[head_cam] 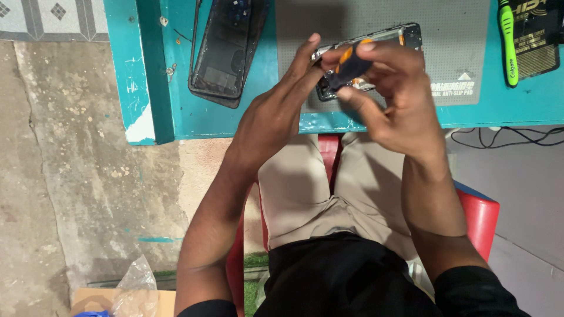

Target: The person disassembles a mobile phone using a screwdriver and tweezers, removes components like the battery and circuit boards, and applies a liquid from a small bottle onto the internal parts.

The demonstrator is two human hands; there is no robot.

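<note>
My right hand (392, 97) is closed around a small screwdriver (348, 66) with a black and orange handle, held over an opened phone body (405, 34) lying on a grey mat (458, 41). My left hand (281, 105) reaches in from the left, its fingertips touching the phone's near edge and the screwdriver's tip area. The hands hide most of the phone. A detached dark phone back panel (226, 53) lies to the left on the teal table (200, 117).
A green toothbrush (507, 44) and a dark flat package (537, 41) lie at the table's right. Black cables (511, 138) hang below the table edge. I sit on a red chair (479, 214). Bare concrete floor lies to the left, with a plastic bag (135, 290) on a cardboard box.
</note>
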